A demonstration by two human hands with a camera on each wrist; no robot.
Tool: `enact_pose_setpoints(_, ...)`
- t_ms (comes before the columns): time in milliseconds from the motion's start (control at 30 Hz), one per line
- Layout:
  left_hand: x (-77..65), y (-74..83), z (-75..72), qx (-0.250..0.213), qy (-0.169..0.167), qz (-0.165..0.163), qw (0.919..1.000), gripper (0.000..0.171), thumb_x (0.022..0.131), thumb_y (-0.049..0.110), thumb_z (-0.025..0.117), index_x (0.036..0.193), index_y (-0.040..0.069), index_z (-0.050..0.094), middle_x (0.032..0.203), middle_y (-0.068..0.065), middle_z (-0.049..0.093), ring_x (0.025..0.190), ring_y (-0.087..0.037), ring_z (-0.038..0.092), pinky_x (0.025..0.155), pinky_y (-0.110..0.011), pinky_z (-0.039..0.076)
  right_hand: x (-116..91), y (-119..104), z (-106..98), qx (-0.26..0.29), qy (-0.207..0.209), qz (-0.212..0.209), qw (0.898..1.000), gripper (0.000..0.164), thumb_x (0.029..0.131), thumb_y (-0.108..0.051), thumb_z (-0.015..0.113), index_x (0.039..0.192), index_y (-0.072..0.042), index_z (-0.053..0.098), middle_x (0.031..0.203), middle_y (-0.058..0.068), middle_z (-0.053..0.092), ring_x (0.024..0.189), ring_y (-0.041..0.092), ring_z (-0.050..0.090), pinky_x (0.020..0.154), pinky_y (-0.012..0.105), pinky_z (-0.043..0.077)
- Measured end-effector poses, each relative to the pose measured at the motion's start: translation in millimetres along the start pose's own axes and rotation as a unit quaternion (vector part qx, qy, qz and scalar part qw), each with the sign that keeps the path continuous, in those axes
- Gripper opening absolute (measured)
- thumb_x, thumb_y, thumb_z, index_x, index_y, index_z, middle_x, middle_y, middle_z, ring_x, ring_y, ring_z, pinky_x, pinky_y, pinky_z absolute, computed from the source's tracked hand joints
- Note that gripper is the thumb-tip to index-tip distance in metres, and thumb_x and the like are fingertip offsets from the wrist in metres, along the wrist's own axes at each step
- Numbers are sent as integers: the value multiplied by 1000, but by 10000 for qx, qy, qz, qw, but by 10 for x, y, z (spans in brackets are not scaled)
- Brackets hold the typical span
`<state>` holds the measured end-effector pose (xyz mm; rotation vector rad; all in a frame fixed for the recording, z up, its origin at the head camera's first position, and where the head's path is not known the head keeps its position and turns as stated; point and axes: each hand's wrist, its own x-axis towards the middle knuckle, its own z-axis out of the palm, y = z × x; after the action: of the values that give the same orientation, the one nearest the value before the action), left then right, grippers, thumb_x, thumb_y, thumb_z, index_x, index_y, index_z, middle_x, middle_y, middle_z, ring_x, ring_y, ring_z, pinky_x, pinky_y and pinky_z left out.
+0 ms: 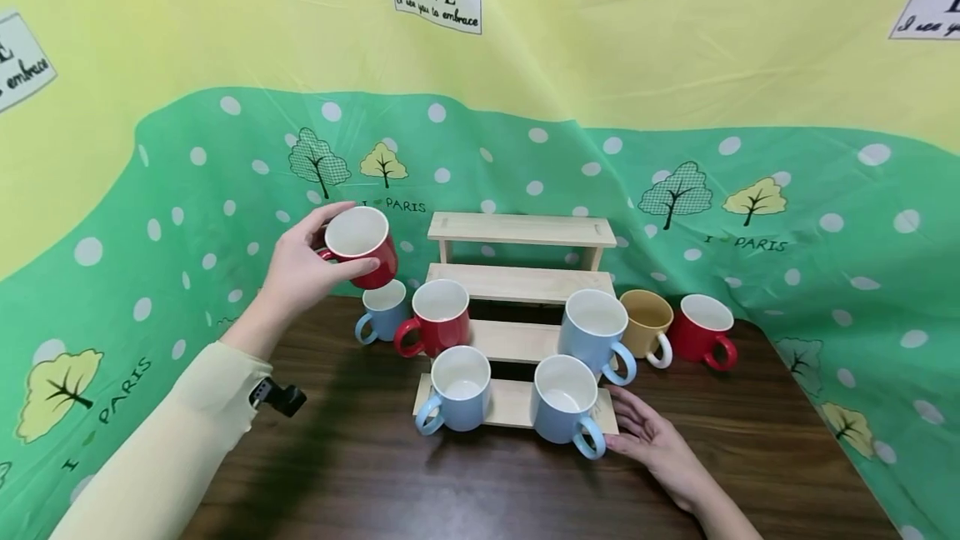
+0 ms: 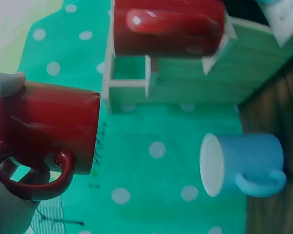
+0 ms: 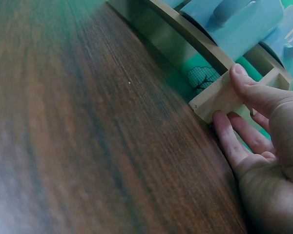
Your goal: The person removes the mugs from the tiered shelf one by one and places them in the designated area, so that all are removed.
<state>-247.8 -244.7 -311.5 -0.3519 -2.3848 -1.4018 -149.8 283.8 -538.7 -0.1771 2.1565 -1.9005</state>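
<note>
My left hand (image 1: 303,265) holds a red mug (image 1: 381,267) in the air, left of a stepped wooden stand (image 1: 517,340). Its thumb and fingers grip the mug's sides, and the handle faces the palm side. With thumb and fingers, my right hand (image 1: 660,448) grips the stand's lower right end; in the right wrist view the thumb (image 3: 241,78) lies on the board's edge. Two light blue mugs (image 1: 459,390) (image 1: 562,398) stand on the lowest step. One step up are a red mug (image 1: 442,319) at left and a light blue mug (image 1: 592,327) at right.
Behind the stand's left side, a blue mug (image 1: 386,315) stands on the dark wood table (image 1: 360,473). To the right are a tan mug (image 1: 645,319) with a white handle and another red mug (image 1: 697,336). A green and yellow cloth (image 1: 525,140) hangs behind.
</note>
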Motion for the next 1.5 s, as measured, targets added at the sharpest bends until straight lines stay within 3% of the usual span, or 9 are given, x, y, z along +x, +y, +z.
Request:
enact_pose_setpoints(300,-152,-260,-191,-388,302,-436,9978,82,89,22,93,161,17,54,149,-12,62,126,-20,57,79,-19,61,-7,-8,7,26,-19,46,10000,81,104,-7,74,170,0,27,160,32,45,127,4,63,100,27,58)
enact_pose_setpoints(533,-118,-518,-270,-107,394,-935,9948,87,92,29,91,165,15,47,157,-15,56,136,-29,51,78,-16,58,-2,-9,8,6,19,79,10000,82,104,-7,74,170,0,26,160,33,44,127,4,64,100,27,59)
enact_pose_setpoints(800,-87,-877,-282,-67,609,-1609,9851,92,91,37,91,167,14,44,160,-18,53,141,-39,50,74,-16,57,3,-8,14,-9,62,89,9999,82,104,-8,75,170,0,27,160,32,45,127,4,63,100,27,58)
enact_pose_setpoints(900,-77,-1037,-262,154,688,-1700,9829,92,91,39,91,166,12,44,159,-20,53,139,-41,51,81,-25,59,6,-4,10,-16,33,61,10000,81,104,-7,74,170,0,27,160,33,45,127,4,64,100,27,58)
enact_pose_setpoints(1100,-43,-1261,-180,577,809,-1702,9804,94,89,40,92,165,8,45,157,-25,54,137,-45,53,102,-61,57,-2,-13,-9,-25,83,102,9999,82,104,-8,75,170,-1,27,161,33,44,126,3,63,100,26,58)
enact_pose_setpoints(1500,-114,-1606,-2,633,968,-2117,9705,99,91,50,88,167,9,40,161,-24,50,139,-45,51,107,-61,54,-14,-12,8,2,-18,-22,10000,81,103,-8,75,170,-2,29,159,31,47,129,6,63,101,27,58)
